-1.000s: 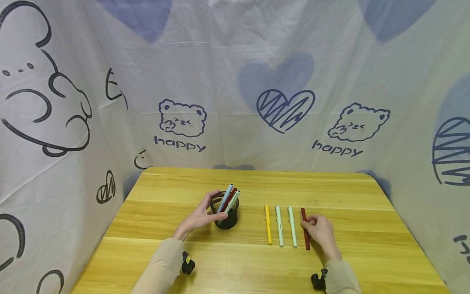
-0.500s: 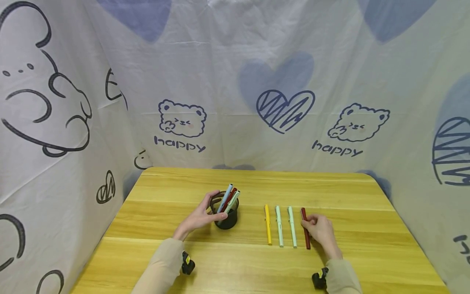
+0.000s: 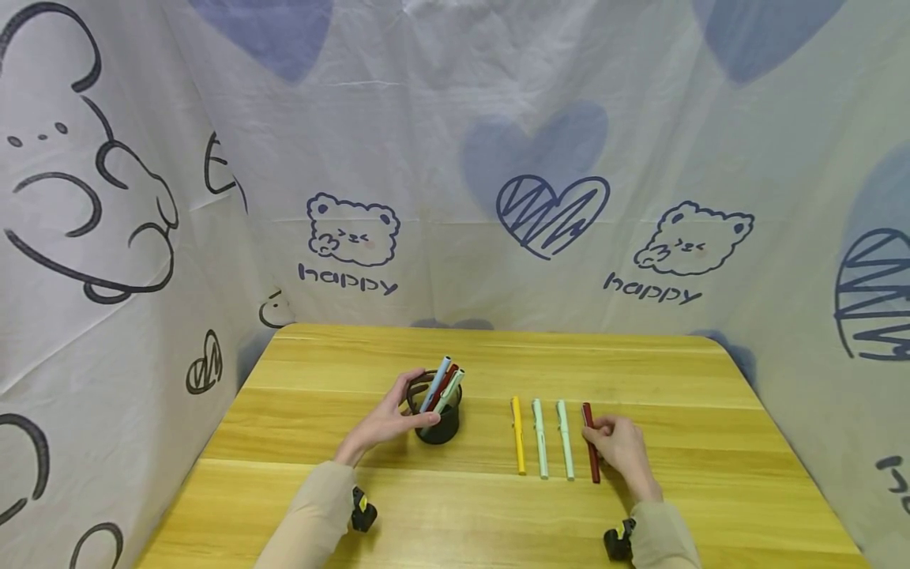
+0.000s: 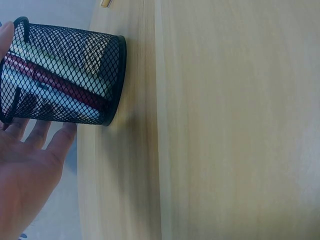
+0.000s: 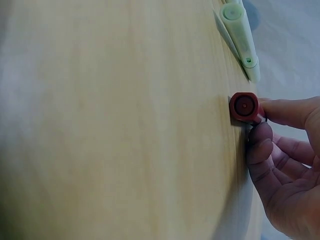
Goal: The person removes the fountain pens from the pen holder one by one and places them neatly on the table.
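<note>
Held pen (image 3: 593,462) unmoved before "happy"-lettered cloth (image 3: 455,269)

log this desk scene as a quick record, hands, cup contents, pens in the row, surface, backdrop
left hand: around the black mesh cup
right hand: pinching the loose red pen
cup contents: blue pen, second red pen, green pen
row, left to right: yellow pen, mint pen, another mint pen, loose red pen
surface: wood-grain table
backdrop: printed cloth

Even light in the head view, faint sheen on the table (image 3: 455,514); wrist views softer, cooler; blurred shadow beside the pen holder (image 4: 70,75); right wrist view's lower-left corner dim.
</note>
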Demonstrator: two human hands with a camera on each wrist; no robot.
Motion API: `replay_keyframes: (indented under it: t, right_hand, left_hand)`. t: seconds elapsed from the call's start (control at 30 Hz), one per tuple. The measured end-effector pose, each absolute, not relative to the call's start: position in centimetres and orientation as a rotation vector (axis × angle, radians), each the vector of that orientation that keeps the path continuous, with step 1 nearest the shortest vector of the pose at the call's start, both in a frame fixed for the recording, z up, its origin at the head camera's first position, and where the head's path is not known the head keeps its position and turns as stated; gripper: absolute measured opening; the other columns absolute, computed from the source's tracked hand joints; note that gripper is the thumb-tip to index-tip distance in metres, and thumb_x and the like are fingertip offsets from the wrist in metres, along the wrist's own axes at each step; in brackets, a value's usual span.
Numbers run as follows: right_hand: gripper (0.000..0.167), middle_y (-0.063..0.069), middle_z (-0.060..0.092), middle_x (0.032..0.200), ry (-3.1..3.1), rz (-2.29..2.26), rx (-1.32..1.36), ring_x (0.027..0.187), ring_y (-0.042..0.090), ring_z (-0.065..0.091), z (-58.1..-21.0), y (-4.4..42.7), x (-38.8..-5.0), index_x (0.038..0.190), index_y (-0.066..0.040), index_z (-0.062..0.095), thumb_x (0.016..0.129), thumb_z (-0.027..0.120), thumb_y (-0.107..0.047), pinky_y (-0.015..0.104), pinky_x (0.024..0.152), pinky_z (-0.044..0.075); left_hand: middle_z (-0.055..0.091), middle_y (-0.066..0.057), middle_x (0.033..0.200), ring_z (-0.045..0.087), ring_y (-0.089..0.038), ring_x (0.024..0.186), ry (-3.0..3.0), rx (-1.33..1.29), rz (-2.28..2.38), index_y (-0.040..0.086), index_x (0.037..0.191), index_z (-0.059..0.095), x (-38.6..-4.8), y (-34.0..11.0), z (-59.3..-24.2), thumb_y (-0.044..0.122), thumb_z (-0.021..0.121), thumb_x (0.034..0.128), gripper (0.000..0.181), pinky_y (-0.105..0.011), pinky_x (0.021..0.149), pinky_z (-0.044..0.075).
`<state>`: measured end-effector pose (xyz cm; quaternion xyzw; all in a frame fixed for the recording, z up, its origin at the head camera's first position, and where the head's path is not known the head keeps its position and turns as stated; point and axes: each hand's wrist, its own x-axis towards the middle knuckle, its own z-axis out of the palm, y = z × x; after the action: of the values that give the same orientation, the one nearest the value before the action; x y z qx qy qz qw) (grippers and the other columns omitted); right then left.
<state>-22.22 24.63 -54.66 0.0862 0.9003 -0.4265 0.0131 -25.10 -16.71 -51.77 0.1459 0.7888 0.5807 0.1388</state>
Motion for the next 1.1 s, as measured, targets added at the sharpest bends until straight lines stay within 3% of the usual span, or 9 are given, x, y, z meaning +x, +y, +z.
replay_keyframes:
  t: [0.57, 0.77, 0.97, 1.1]
  right_hand:
    - [0.035, 0.010, 0.065, 0.080, 2.814, -1.347, 0.255, 0.057, 0.013, 0.059, -54.9, 24.9, -22.3, 0.114, 0.010, 0.066, 0.092, 0.070, -0.017, 0.027, 0.048, 0.049]
    - [0.036, 0.011, 0.064, 0.081, 2.918, -1.322, 0.220, 0.062, 0.012, 0.054, -53.8, 25.1, -22.1, 0.118, 0.008, 0.065, 0.093, 0.070, -0.018, 0.023, 0.053, 0.043]
    - [0.027, 0.012, 0.067, 0.083, 3.004, -1.366, 0.023, 0.058, 0.008, 0.051, -51.3, 22.7, -22.8, 0.114, 0.004, 0.069, 0.093, 0.070, -0.013, 0.021, 0.049, 0.040]
    - [0.024, 0.010, 0.067, 0.085, 2.963, -1.450, -0.227, 0.067, 0.008, 0.059, -50.0, 19.4, -23.7, 0.113, 0.002, 0.070, 0.092, 0.072, -0.010, 0.019, 0.059, 0.048]
  left_hand:
    - [0.027, -0.015, 0.164, 0.025, -0.037, 0.153, 2.296, 0.422, 1.670, 0.015, 0.160, 0.019, -25.2, -16.7, -52.0, 0.030, 0.078, 0.0893, 0.093, -0.061, 0.118, 0.034]
    - [0.026, -0.014, 0.165, 0.023, -0.037, 0.154, 2.290, 0.422, 1.662, 0.016, 0.160, 0.020, -25.2, -16.6, -51.9, 0.029, 0.078, 0.0894, 0.092, -0.060, 0.119, 0.033]
    - [0.025, -0.014, 0.165, 0.023, -0.037, 0.154, 2.295, 0.422, 1.655, 0.016, 0.160, 0.020, -25.2, -16.7, -51.7, 0.027, 0.077, 0.0898, 0.091, -0.060, 0.119, 0.033]
    - [0.024, -0.014, 0.166, 0.022, -0.038, 0.154, 2.311, 0.435, 1.641, 0.016, 0.160, 0.020, -25.2, -16.6, -51.8, 0.027, 0.077, 0.0901, 0.090, -0.060, 0.118, 0.035]
